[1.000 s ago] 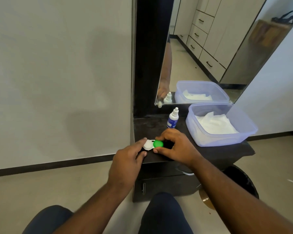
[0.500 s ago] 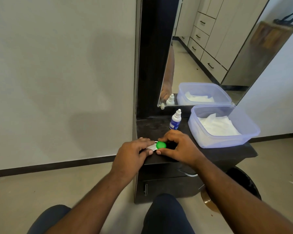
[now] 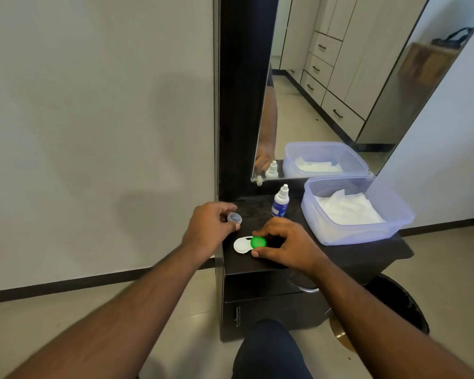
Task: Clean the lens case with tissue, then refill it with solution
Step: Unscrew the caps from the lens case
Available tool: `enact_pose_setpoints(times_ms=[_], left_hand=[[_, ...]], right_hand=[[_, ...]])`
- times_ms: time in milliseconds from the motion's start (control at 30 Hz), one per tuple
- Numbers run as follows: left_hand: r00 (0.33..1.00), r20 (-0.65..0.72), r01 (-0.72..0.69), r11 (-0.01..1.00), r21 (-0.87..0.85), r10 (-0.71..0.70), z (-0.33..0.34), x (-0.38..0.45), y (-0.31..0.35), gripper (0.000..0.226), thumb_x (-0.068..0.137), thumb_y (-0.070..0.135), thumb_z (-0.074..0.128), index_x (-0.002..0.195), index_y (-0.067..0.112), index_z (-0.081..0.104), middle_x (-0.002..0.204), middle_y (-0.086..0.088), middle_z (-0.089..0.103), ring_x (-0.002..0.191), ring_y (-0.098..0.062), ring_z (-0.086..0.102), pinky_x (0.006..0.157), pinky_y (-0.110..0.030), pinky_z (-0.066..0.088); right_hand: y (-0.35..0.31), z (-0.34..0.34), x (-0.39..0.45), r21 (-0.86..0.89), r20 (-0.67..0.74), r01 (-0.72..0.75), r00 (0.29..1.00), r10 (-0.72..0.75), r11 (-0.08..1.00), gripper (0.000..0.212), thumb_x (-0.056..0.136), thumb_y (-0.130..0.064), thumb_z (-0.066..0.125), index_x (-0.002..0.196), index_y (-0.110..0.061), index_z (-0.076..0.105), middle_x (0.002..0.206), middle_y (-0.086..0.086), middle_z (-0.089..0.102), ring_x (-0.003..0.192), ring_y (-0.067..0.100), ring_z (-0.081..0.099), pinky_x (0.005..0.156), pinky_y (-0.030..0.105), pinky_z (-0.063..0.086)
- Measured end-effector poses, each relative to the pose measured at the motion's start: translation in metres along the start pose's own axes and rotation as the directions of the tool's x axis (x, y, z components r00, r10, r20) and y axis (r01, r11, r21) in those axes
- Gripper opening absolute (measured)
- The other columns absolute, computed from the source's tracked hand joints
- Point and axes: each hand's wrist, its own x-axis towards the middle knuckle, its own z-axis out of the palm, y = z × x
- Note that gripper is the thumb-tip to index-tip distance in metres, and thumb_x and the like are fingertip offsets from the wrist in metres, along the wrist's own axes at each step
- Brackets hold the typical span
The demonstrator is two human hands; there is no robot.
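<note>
The white lens case (image 3: pixel 242 245) lies on the black table top (image 3: pixel 340 253) near its front left corner. Its left well is uncovered; the right well wears a green cap (image 3: pixel 258 242). My right hand (image 3: pixel 288 245) pinches the case at the green cap with thumb and fingers. My left hand (image 3: pixel 210 227) is raised above the table's left edge and pinches the removed clear cap (image 3: pixel 234 218). A small solution bottle (image 3: pixel 280 201) with a blue label stands upright behind the case. White tissues (image 3: pixel 348 207) lie in the clear plastic box (image 3: pixel 394 228) at the right.
A mirror (image 3: pixel 340 91) in a dark frame rises behind the table and reflects the box, the bottle and an arm. Drawers sit below the table top. A dark round bin (image 3: pixel 402 302) stands on the floor at the right. My knee is at the bottom centre.
My left hand has taken the clear cap off the case's left well and lifted it up and to the left. My right hand stays on the green-capped side.
</note>
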Motion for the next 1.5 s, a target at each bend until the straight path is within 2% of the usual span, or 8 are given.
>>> enact_pose_setpoints(times_ms=[100, 233, 667, 767, 900, 1033, 1233, 1500], left_hand=[[1.0, 0.011, -0.009, 1.0, 0.023, 0.009, -0.001, 0.006, -0.003, 0.039, 0.082, 0.02, 0.074, 0.119, 0.015, 0.067, 0.118, -0.002, 0.069, 0.103, -0.013, 0.063, 0.089, -0.028, 0.051], [0.999, -0.03, -0.023, 1.0, -0.002, 0.023, 0.002, 0.008, -0.006, 0.023, 0.086, 0.032, 0.069, 0.103, 0.017, 0.074, 0.102, 0.003, 0.072, 0.091, -0.008, 0.063, 0.076, -0.019, 0.047], [0.985, -0.11, 0.13, 0.99, -0.051, -0.135, 0.011, 0.026, 0.0, 0.023, 0.089, 0.03, 0.065, 0.083, 0.01, 0.075, 0.067, -0.001, 0.065, 0.066, -0.014, 0.06, 0.055, -0.023, 0.042], [0.987, -0.099, 0.131, 0.991, 0.018, -0.129, 0.0, 0.019, 0.004, 0.024, 0.088, 0.036, 0.064, 0.087, 0.014, 0.075, 0.073, -0.001, 0.068, 0.071, -0.016, 0.063, 0.062, -0.028, 0.049], [0.998, -0.06, 0.0, 0.997, 0.075, 0.005, -0.018, -0.02, 0.013, 0.021, 0.083, 0.034, 0.071, 0.1, 0.022, 0.074, 0.088, 0.007, 0.067, 0.072, -0.003, 0.056, 0.059, -0.016, 0.039], [0.992, 0.124, -0.05, 0.983, 0.176, 0.028, -0.006, -0.047, 0.002, 0.061, 0.073, 0.037, 0.079, 0.13, 0.024, 0.059, 0.101, 0.004, 0.058, 0.07, -0.003, 0.047, 0.062, -0.015, 0.035], [0.993, 0.025, -0.117, 0.987, 0.113, 0.115, 0.011, -0.047, -0.008, 0.04, 0.076, 0.029, 0.078, 0.116, 0.024, 0.07, 0.09, 0.005, 0.056, 0.079, -0.006, 0.05, 0.064, -0.013, 0.037], [0.986, 0.073, -0.159, 0.977, 0.141, 0.149, 0.015, -0.04, -0.015, 0.035, 0.082, 0.028, 0.073, 0.117, 0.028, 0.068, 0.089, 0.009, 0.048, 0.083, -0.005, 0.047, 0.065, -0.011, 0.032]], right_hand=[[0.0, 0.0, 0.0, 0.004, 0.001, -0.004, 1.0, 0.004, 1.0, 0.036, 0.072, -0.034, 0.08, 0.106, -0.025, 0.07, 0.101, -0.013, 0.064, 0.097, 0.003, 0.059, 0.084, 0.02, 0.052], [0.002, 0.0, 0.001, 0.004, 0.006, -0.007, 1.0, 0.007, 1.0, 0.038, 0.072, -0.036, 0.08, 0.107, -0.024, 0.07, 0.102, -0.014, 0.063, 0.098, 0.002, 0.058, 0.085, 0.02, 0.051], [0.003, 0.0, 0.001, -0.01, 0.003, 0.003, 1.0, -0.003, 1.0, 0.039, 0.071, -0.038, 0.08, 0.107, -0.026, 0.07, 0.101, -0.014, 0.063, 0.098, 0.002, 0.058, 0.084, 0.018, 0.05], [0.003, 0.0, 0.002, -0.008, 0.005, 0.002, 1.0, -0.002, 1.0, 0.039, 0.071, -0.037, 0.08, 0.107, -0.025, 0.07, 0.101, -0.014, 0.063, 0.098, 0.002, 0.058, 0.085, 0.02, 0.05], [0.001, -0.003, 0.002, 0.011, 0.017, -0.007, 1.0, 0.007, 1.0, 0.039, 0.072, -0.034, 0.08, 0.108, -0.023, 0.071, 0.099, -0.013, 0.063, 0.096, 0.002, 0.058, 0.082, 0.014, 0.048], [-0.001, -0.004, 0.002, 0.03, 0.027, -0.033, 0.999, 0.033, 0.999, 0.038, 0.073, -0.031, 0.08, 0.108, -0.023, 0.07, 0.098, -0.017, 0.061, 0.096, 0.0, 0.057, 0.077, 0.009, 0.045], [-0.003, -0.002, 0.002, 0.051, 0.045, -0.074, 0.996, 0.071, 0.996, 0.035, 0.072, -0.027, 0.081, 0.106, -0.023, 0.071, 0.1, -0.013, 0.061, 0.097, 0.004, 0.057, 0.08, 0.015, 0.046], [-0.01, -0.005, 0.0, 0.148, 0.027, -0.174, 0.985, 0.172, 0.974, 0.031, 0.068, -0.023, 0.084, 0.095, -0.025, 0.068, 0.096, -0.013, 0.064, 0.092, 0.003, 0.06, 0.072, 0.013, 0.05]])
